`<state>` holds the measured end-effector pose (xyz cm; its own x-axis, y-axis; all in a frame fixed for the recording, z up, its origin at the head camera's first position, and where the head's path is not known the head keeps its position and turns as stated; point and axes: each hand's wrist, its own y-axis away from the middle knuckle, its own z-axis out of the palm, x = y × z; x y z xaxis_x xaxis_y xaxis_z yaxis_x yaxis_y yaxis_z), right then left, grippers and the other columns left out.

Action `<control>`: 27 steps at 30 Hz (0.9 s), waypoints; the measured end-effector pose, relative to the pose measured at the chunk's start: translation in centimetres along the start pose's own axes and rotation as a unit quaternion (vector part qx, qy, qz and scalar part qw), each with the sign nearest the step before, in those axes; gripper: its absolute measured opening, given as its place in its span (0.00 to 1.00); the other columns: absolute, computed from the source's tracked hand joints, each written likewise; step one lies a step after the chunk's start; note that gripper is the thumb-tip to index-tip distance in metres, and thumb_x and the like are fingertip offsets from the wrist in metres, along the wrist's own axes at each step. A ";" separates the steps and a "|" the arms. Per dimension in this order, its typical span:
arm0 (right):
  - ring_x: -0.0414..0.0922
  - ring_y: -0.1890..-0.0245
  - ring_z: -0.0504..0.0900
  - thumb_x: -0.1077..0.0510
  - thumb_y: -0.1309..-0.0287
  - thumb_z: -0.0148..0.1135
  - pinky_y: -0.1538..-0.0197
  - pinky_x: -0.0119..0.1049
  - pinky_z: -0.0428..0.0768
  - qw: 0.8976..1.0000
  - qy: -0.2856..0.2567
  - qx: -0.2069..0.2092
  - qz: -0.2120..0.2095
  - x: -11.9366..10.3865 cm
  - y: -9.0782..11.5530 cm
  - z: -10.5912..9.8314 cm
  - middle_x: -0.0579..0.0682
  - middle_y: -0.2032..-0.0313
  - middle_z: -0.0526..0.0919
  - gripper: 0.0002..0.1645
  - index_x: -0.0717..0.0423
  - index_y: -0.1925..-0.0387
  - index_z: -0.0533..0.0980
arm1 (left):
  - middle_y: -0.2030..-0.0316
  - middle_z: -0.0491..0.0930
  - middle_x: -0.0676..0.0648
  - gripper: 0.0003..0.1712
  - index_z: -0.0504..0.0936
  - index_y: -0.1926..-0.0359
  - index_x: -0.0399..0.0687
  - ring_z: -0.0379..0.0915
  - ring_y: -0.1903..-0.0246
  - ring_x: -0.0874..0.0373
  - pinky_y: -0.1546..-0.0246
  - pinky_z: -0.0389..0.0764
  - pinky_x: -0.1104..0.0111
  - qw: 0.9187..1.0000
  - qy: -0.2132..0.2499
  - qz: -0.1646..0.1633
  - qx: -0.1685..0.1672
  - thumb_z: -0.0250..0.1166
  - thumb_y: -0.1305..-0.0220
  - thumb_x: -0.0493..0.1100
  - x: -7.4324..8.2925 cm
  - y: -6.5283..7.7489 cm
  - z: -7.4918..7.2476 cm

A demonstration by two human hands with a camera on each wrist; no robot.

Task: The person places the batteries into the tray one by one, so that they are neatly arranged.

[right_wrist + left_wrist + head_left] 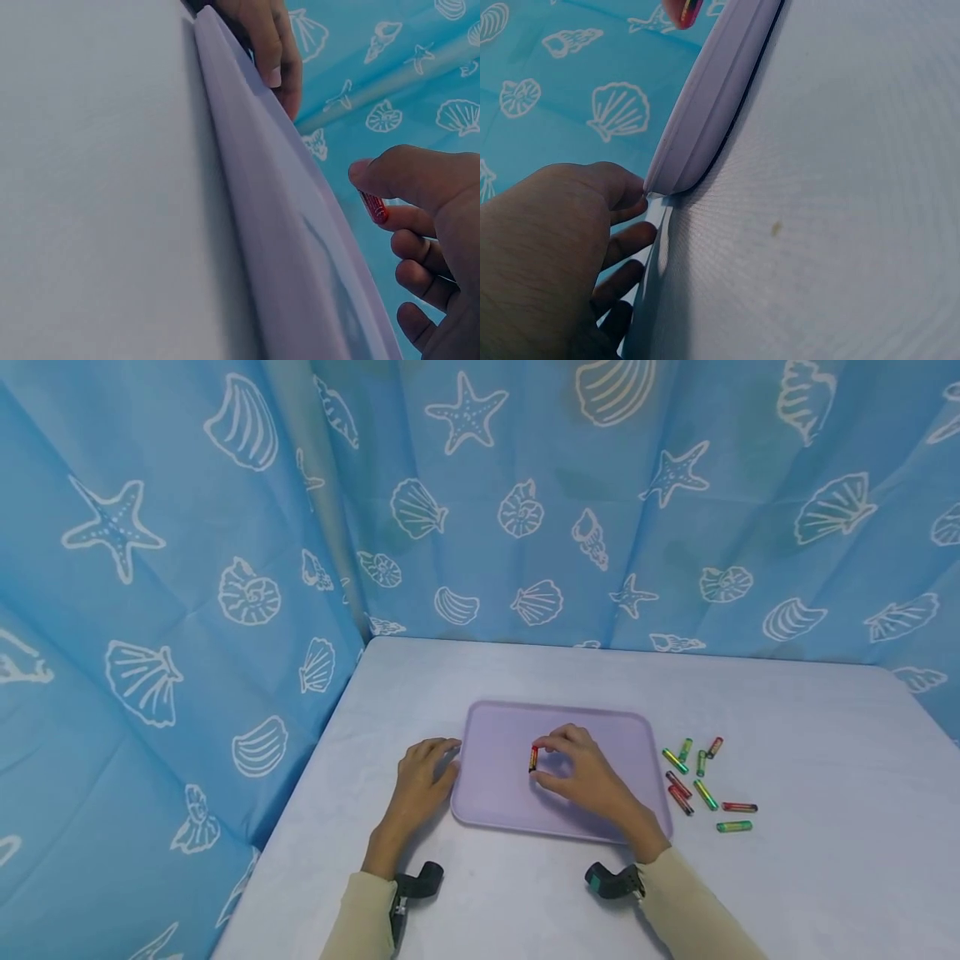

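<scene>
My right hand [588, 778] pinches a small red-and-black battery [534, 759] between thumb and index finger, over the middle of a lilac tray [491, 797]. The battery stands nearly upright in the head view. From the right wrist, the red end of that battery [374, 208] shows below the thumb, with the other fingers loosely bent. Beside the tray's left edge rests my left hand [422, 781], its thumb right at the rim in the left wrist view and its fingers loosely spread. Only the held battery appears over the tray.
Several loose batteries lie on the white table [825, 760] right of the tray, red ones [681, 800] mixed with green ones [734, 827]. A blue curtain [480, 527] with white seashells and starfish hangs behind the table and along its left side.
</scene>
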<state>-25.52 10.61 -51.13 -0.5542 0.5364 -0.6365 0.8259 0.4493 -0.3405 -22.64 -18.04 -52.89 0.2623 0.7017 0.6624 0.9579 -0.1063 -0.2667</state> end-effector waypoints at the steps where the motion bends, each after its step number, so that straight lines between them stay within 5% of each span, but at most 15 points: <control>1: 0.49 0.49 0.70 0.54 0.47 0.77 0.50 0.48 0.71 1.000 0.000 -0.001 0.000 0.0 -0.1 0.0 0.49 0.55 0.75 0.24 0.55 0.48 0.82 | 0.41 0.75 0.42 0.20 0.78 0.37 0.48 0.62 0.35 0.42 0.33 0.54 0.44 1.000 0.001 0.000 -0.001 0.59 0.28 0.43 0.0 0.0 0.0; 27: 0.48 0.53 0.69 0.54 0.47 0.76 0.47 0.52 0.65 0.999 -0.007 -0.049 -0.016 -2.2 -5.2 3.5 0.52 0.57 0.76 0.23 0.57 0.49 0.82 | 0.40 0.75 0.40 0.20 0.78 0.37 0.47 0.63 0.36 0.41 0.34 0.57 0.42 1.000 -0.014 0.011 -0.002 0.58 0.27 0.44 -0.4 0.0 -0.2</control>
<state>-28.25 4.57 -50.40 -0.5780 0.5114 -0.6359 0.7937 0.5335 -0.2923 -22.70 -18.44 -52.97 0.2809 0.7182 0.6366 0.9520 -0.1247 -0.2794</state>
